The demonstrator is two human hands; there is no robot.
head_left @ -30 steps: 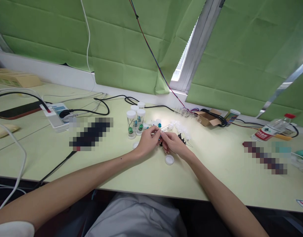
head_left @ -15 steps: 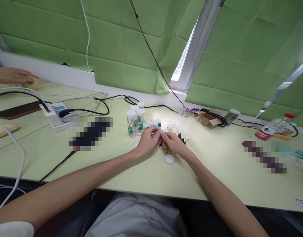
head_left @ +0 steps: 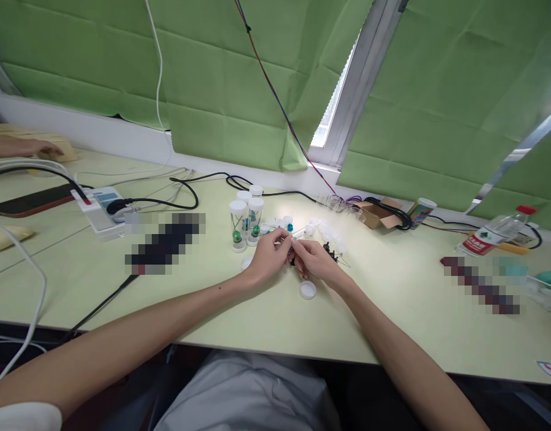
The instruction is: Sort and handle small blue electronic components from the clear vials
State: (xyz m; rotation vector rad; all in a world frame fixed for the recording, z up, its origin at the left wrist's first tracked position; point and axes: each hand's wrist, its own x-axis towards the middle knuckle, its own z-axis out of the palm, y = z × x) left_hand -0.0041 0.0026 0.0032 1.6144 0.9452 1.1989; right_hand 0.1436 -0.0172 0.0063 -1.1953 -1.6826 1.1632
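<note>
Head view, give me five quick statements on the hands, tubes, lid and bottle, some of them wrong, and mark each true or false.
1. The left hand and right hand are close together at the fingertips. True.
2. The clear tubes stand to the right of both hands. False: they stand to the left.
3. A round white lid lies on the table. True.
4. The cap on the plastic bottle is blue. False: it is red.
5. Another person's hand shows at the far left. True.

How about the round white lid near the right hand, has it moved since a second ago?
No. The round white lid lies at the same spot against the table's front edge, near the right hand.
</note>
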